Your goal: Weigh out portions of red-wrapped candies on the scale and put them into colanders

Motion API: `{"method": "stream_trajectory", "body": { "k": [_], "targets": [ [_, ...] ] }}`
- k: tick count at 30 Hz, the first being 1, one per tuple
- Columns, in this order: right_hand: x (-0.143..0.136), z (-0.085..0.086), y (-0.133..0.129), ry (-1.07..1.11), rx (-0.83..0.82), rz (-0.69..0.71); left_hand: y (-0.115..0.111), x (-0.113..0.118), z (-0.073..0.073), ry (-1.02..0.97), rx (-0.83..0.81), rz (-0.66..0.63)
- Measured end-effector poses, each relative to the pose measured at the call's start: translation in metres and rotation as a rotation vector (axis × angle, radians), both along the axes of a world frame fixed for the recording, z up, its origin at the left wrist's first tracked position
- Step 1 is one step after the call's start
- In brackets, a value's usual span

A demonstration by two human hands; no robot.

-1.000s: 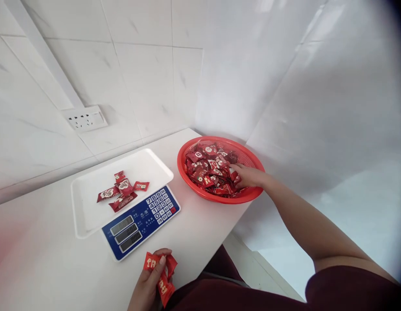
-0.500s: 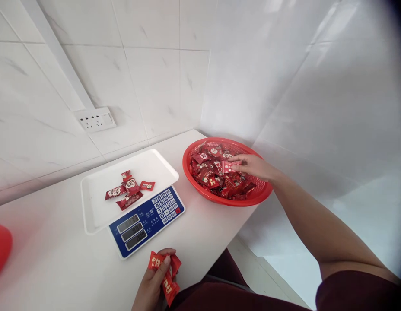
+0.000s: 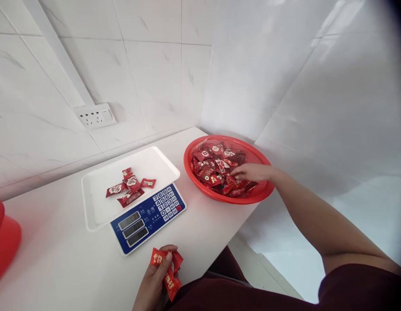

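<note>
L hand (image 3: pixel 159 276), near, pinching glossy red wrapped pkts (image 3: pixel 172 281); R hand (image 3: pixel 252 172), fingers bunched, grip unclear, in round red plastic basket (image 3: pixel 216 195), right; five pkts on white plastic tray (image 3: pixel 100 207), left; plenty remain, prob early.

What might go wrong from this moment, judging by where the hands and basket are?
The left hand grips red packets close to the edge of the table, so one might slip and fall. The rim of the red basket seems to overhang that edge, so pressure from the right hand, reaching in, could perhaps tip it.
</note>
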State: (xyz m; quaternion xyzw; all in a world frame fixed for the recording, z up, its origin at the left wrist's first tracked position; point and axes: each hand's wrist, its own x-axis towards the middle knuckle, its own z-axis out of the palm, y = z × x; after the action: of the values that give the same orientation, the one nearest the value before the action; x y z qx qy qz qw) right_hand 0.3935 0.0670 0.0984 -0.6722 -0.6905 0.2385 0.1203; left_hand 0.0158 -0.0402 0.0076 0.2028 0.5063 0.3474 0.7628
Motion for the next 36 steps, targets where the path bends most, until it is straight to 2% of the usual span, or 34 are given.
{"method": "stream_trajectory", "body": {
  "k": [3,6,10,12,15,17,20,24,26,28,31,33,34,36],
  "targets": [
    [-0.004,-0.018,0.004,-0.099,-0.1,0.023,0.0,-0.001,-0.002,-0.011,0.001,-0.002],
    [-0.005,-0.018,0.007,-0.161,-0.127,0.013,0.0,-0.002,-0.005,-0.037,0.001,-0.021],
    [-0.003,0.008,0.007,-0.176,-0.051,-0.042,0.001,-0.004,-0.011,-0.059,0.005,-0.063],
    [-0.009,0.024,0.004,-0.128,0.038,-0.13,0.001,-0.005,-0.015,-0.051,0.021,-0.059],
    [-0.029,0.039,-0.001,0.008,0.214,-0.27,0.0,-0.006,-0.019,-0.033,0.07,-0.069],
    [-0.05,0.041,-0.003,0.092,0.295,-0.296,-0.001,-0.006,-0.02,-0.057,0.107,-0.094],
    [-0.095,0.033,-0.004,0.204,0.299,-0.252,-0.002,-0.008,-0.02,-0.084,0.151,-0.09],
    [-0.172,0.016,0.002,0.433,0.154,0.069,-0.003,-0.01,-0.017,-0.076,0.182,-0.057],
    [-0.206,0.008,0.014,0.586,0.133,0.114,-0.004,-0.01,-0.015,-0.085,0.185,-0.053],
    [-0.229,0.001,0.027,0.732,0.138,0.101,-0.005,-0.011,-0.014,-0.099,0.178,-0.055],
    [-0.241,-0.013,0.032,0.742,0.259,0.073,-0.006,-0.012,-0.013,-0.094,0.174,-0.056],
    [-0.24,-0.024,0.019,0.69,0.291,0.115,-0.007,-0.014,-0.012,-0.062,0.18,-0.055],
    [-0.238,-0.03,0.007,0.682,0.244,0.175,-0.007,-0.015,-0.011,-0.051,0.182,-0.06],
    [-0.235,-0.043,-0.02,0.693,-0.022,0.391,-0.008,-0.016,-0.01,-0.051,0.178,-0.095]
  ]
}}
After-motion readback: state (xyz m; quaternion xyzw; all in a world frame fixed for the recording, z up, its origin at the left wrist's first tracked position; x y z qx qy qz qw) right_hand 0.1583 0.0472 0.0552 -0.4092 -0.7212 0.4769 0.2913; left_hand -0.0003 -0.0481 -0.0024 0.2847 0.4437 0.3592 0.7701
